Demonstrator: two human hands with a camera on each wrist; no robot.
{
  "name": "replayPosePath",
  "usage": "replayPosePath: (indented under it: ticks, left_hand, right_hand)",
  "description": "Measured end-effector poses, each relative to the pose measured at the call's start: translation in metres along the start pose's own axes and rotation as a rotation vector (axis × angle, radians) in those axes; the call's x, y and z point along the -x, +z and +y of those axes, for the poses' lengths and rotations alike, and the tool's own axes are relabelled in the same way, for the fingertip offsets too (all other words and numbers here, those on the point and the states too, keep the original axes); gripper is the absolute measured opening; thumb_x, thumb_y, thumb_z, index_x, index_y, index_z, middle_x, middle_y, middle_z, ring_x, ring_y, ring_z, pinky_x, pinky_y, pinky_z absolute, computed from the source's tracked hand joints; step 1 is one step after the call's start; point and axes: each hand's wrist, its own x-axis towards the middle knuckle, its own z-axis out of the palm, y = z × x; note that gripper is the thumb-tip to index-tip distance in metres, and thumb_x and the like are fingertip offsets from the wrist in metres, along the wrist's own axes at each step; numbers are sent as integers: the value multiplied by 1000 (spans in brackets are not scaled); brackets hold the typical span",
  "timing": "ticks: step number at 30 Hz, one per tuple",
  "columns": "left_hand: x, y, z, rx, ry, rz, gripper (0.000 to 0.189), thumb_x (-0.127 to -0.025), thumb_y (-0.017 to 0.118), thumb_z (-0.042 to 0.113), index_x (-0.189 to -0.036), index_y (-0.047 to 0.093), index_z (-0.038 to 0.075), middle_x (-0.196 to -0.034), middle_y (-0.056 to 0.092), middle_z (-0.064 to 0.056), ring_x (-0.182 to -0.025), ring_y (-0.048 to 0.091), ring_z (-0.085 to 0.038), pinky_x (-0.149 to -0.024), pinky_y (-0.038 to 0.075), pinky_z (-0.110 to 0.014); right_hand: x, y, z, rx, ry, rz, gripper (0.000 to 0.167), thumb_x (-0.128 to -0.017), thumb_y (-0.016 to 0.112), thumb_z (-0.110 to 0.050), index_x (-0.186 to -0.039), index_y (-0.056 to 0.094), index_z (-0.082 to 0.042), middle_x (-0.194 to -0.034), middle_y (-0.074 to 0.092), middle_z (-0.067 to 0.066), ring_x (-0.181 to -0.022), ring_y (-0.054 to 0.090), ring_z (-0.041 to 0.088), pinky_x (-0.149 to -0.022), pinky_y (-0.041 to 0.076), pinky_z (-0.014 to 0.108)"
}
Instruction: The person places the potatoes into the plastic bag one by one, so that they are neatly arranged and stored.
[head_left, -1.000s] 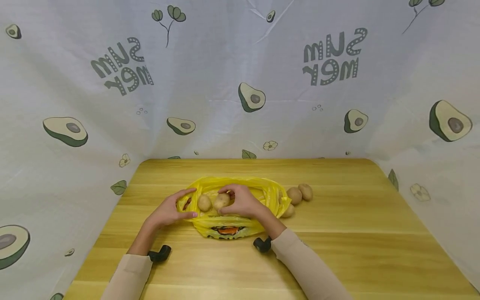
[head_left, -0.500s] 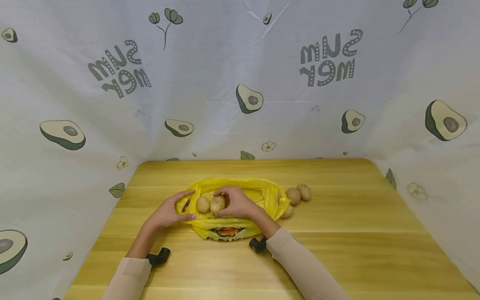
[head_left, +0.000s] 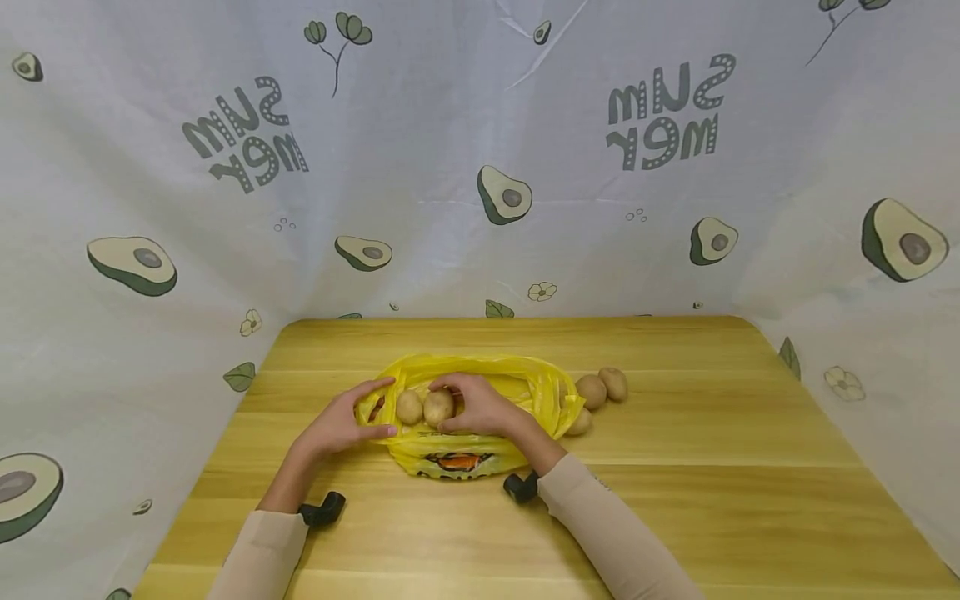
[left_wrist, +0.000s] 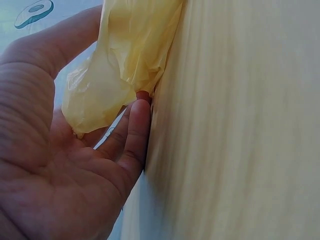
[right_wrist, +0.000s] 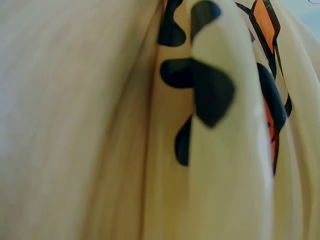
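A yellow plastic bag (head_left: 525, 367) lies on its side on the table, its opening spread wide. Inside, a potato (head_left: 409, 407) sits near the left end. Close against its right side is a second potato (head_left: 438, 407), which my right hand (head_left: 480, 407) holds between thumb and fingers. My left hand (head_left: 337, 423) curves round the left end of the bag, thumb and fingers spread along its edge; the left wrist view shows the crumpled bag end (left_wrist: 95, 95) within that hand. In the right wrist view only the bag's printed side (right_wrist: 220, 150) shows, hiding the right hand.
Several potatoes lie by the bag's right end: one partly hidden by its edge (head_left: 580, 422), one behind it (head_left: 591, 391), and one farther right (head_left: 613, 383). The wooden table (head_left: 712, 500) ends at a printed curtain (head_left: 585, 250) at the back and sides.
My right hand has moved slightly left with its potato, bringing it up beside the other potato in the bag. The left hand has stayed on the bag's left end.
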Motion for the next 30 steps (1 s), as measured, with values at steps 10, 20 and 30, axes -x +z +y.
replayPosePath:
  ticks: [10, 20, 30]
  left_hand:
    - [-1, 1, -1, -6, -10, -4, 85, -82, 87, 41, -156, 46, 27, -163, 41, -16, -151, 33, -46, -117, 29, -71]
    - [1, 0, 0, -12, -9, -3, 85, -83, 87, 40, -156, 46, 27, -163, 40, -17, -151, 32, -48, -117, 28, -72]
    - [1, 0, 1, 0, 2, -1, 85, -83, 87, 39, -156, 46, 26, -162, 40, -17, -151, 32, -48, -117, 29, -72]
  right_hand:
    - [7, -8, -1, -49, 12, 9, 64, -86, 85, -19, -143, 58, -6, -146, 59, 9, -137, 55, 30, -113, 47, 45]
    - [24, -22, -1, -106, 27, 47, 63, -90, 82, -24, -145, 56, -7, -150, 56, 9, -138, 53, 36, -116, 44, 49]
    - [45, -42, -3, -137, -26, 100, 59, -93, 79, -25, -144, 56, -6, -148, 56, 18, -138, 53, 39, -114, 45, 51]
